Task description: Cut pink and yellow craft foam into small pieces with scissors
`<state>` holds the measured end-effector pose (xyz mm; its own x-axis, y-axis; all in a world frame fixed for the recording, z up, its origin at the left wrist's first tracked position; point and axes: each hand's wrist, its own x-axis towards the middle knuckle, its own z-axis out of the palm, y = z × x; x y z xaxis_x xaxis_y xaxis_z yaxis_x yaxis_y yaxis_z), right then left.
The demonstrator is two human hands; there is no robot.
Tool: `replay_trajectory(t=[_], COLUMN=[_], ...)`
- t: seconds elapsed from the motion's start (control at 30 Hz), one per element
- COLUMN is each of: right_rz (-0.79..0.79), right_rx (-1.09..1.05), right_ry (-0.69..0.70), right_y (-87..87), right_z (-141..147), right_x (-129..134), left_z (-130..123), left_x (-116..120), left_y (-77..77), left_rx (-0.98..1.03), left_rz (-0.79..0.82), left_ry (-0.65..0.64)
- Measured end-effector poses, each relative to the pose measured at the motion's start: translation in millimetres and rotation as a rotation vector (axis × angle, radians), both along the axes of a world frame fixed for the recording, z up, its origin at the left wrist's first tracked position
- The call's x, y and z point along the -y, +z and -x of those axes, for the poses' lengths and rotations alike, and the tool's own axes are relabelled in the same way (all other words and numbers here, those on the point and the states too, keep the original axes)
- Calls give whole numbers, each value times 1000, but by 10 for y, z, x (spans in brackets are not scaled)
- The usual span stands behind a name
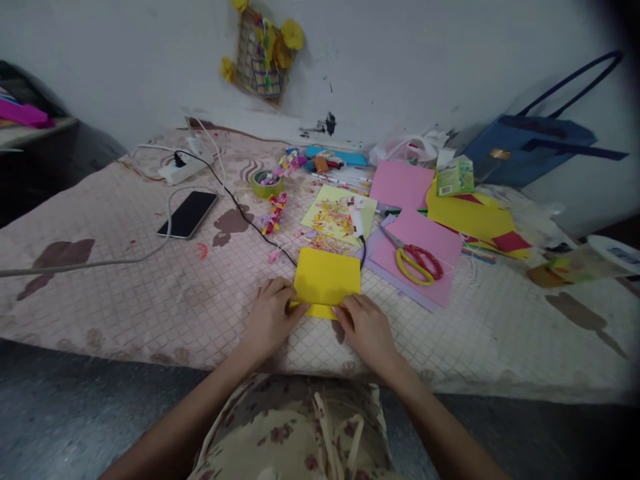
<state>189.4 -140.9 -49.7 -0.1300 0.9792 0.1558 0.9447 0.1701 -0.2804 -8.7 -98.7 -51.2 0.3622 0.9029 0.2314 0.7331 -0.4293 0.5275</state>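
A sheet of yellow paper lies before me near the table's front edge, its near edge turned up in a narrow fold. My left hand pinches the fold at its left end. At the right end, my right hand has its thumb and fingers closed on the same fold. Just beyond the sheet lies a pale yellow sheet with small coloured paper scraps and a white glue gun on it. Scissors with red and yellow handles rest on pink paper to the right.
A black cord runs from the power strip to beneath the yellow sheet. A phone lies left. Green tape stands behind. At right are a blue bag, more yellow paper and a tilted plastic cup.
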Motion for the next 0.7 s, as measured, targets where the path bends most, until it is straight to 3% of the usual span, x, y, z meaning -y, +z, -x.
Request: replay_trajectory(t=[0.7], right_rz=[-5], right_rx=[-13], right_ry=[-17], right_y=[-12], right_z=[-11], right_x=[12], left_z=[-15], left_x=[38], left_y=[8], left_rx=[-13], left_rz=[-1], left_ry=[13])
